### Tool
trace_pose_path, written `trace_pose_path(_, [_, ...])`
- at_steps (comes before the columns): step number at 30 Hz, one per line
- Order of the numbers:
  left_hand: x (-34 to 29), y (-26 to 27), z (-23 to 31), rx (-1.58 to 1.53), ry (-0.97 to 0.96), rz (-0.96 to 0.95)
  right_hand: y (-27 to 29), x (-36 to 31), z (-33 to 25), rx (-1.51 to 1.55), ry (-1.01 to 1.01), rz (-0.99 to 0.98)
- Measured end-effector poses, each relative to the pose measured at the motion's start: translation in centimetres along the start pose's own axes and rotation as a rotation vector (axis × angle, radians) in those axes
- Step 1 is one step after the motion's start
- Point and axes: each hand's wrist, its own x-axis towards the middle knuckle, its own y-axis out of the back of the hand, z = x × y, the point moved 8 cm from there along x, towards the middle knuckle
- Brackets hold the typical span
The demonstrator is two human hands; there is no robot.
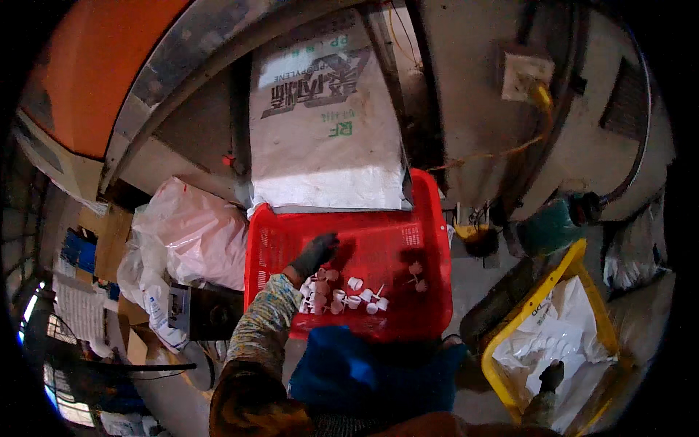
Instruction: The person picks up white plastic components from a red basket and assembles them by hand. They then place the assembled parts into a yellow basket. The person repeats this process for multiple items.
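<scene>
My left hand (318, 253), in a dark glove, reaches over the red plastic basket (442, 291). Its fingers stretch out to the right and nothing shows in them. Just below it lie several small white plastic pieces (338, 297), cup-shaped with short stems. A few more such pieces (416, 275) rest at the basket's right side. Off to the right, my right hand (551, 376), also dark-gloved, is over the white plastic liner (564, 328) of a yellow crate (502, 336). Its fingers are too small and dark to make out. Whitish pieces appear to lie in that liner.
A white woven sack (328, 160) slopes down to the red basket's far edge. Pale plastic bags (193, 233) stand at the left. Blue cloth (371, 371) covers my lap. A yellow cable (540, 102) runs from a box on the right, and a greenish container (550, 227) stands beyond the crate.
</scene>
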Motion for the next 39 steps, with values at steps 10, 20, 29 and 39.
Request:
trace_pose_path(10, [8.8,1.3,3.3,-1.186,-0.155,0.329,9.0,-3.9,-15.7,1.108,-0.367,-0.365])
trace_pose_path(20, [0.2,6.5,-6.8,0.117,0.025,0.338,-11.3,2.8,-1.8,0.455,-0.225,-0.386])
trace_pose_path(29, [-14.4,18.9,-19.3,0.911,0.377,0.809,-10.1,2.5,-6.9,0.254,-0.16,-0.465])
trace_pose_path(39, [-7.6,16.0,-17.0,1.025,0.077,0.653,-5.0,3.4,-10.0,0.142,-0.174,-0.532])
